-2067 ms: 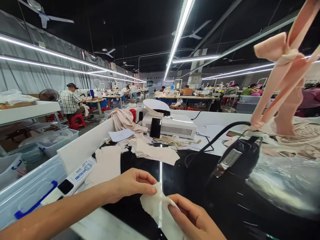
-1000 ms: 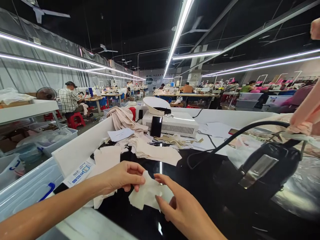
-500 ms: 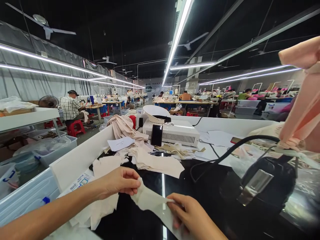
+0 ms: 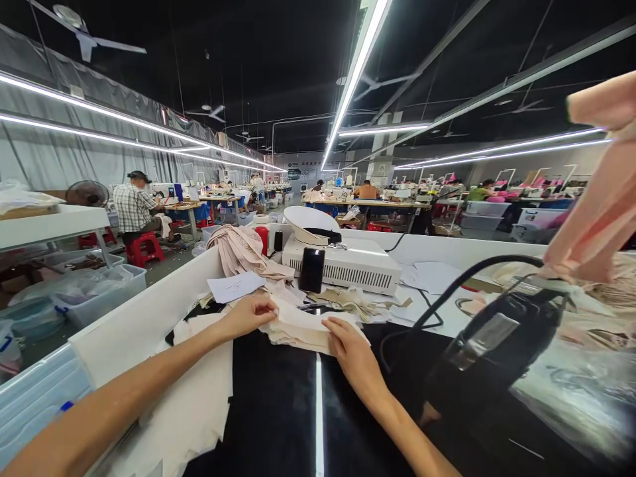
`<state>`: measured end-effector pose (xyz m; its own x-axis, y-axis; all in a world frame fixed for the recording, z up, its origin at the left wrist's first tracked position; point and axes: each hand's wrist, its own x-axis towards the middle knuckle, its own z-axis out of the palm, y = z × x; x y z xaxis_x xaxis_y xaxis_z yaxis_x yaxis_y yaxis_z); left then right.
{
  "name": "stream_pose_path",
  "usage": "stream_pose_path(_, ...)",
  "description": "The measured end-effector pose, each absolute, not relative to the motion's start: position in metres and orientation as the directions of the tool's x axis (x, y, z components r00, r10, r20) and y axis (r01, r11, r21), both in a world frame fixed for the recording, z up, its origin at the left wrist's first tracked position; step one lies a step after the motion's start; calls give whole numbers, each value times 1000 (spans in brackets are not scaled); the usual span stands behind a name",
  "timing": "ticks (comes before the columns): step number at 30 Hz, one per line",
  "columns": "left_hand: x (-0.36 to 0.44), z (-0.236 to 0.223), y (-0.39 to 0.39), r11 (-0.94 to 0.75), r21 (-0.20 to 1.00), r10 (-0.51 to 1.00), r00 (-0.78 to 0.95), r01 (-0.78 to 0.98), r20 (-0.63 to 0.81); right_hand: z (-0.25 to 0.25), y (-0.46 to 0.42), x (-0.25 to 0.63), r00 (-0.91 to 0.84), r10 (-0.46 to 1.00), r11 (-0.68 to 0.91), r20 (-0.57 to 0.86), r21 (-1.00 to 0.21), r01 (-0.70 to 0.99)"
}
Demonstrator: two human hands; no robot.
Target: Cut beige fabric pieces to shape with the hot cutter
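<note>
A pale cream fabric piece (image 4: 302,319) stretches between my two hands, on top of a stack of similar cut pieces (image 4: 297,338). My left hand (image 4: 250,314) pinches its left end between thumb and fingertips. At the right end my right hand (image 4: 352,351) grips the edge, its fingers over the top and the thumb hidden. Another pile of cream fabric pieces (image 4: 201,397) lies under my left forearm. Beneath everything is a shiny black work surface (image 4: 278,411).
Behind the stack, a phone (image 4: 312,270) leans against a white vented box (image 4: 358,265) bearing a white bowl-shaped thing (image 4: 311,222). A black machine (image 4: 511,324) with a cable stands right. Folded pink fabric (image 4: 238,248) lies left, inside a white side panel (image 4: 149,301).
Both hands have moved forward, away from me, carrying the fabric piece from above the black surface onto the stack. The view has shifted slightly.
</note>
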<state>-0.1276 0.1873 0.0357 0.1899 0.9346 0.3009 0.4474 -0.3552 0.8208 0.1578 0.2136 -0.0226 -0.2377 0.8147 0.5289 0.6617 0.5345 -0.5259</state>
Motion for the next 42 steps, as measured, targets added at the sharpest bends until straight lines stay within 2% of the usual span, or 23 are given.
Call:
stream_pose_path(6, -134, 17, 183, -401, 725, 916, 266, 560, 301, -34, 205, 164, -364, 815, 530, 451, -329, 781)
stream_pose_path(14, -135, 30, 171, -374, 640, 927, 254, 672, 276, -19, 186, 163, -347, 862, 400, 370, -74, 913)
stream_pose_path(21, -128, 56, 173, -387, 587, 907, 181, 711, 379, -11, 170, 151, -334, 867, 348, 369, 31, 937)
stream_pose_path(26, -106, 58, 185, -424, 549, 900, 265, 721, 347, -16, 170, 145, -372, 854, 386, 363, 36, 922)
stream_pose_path(32, -96, 29, 195, -414, 517, 910, 353, 749, 218, -19, 171, 148, -363, 874, 397, 323, -43, 917)
stream_pose_path(37, -102, 22, 195, -393, 539, 919, 331, 745, 213, -11, 158, 144, -380, 855, 454, 351, -158, 877)
stream_pose_path(42, -122, 44, 186, -350, 578, 933, 217, 737, 288, 16, 95, 151, -510, 750, 645, 420, -296, 705)
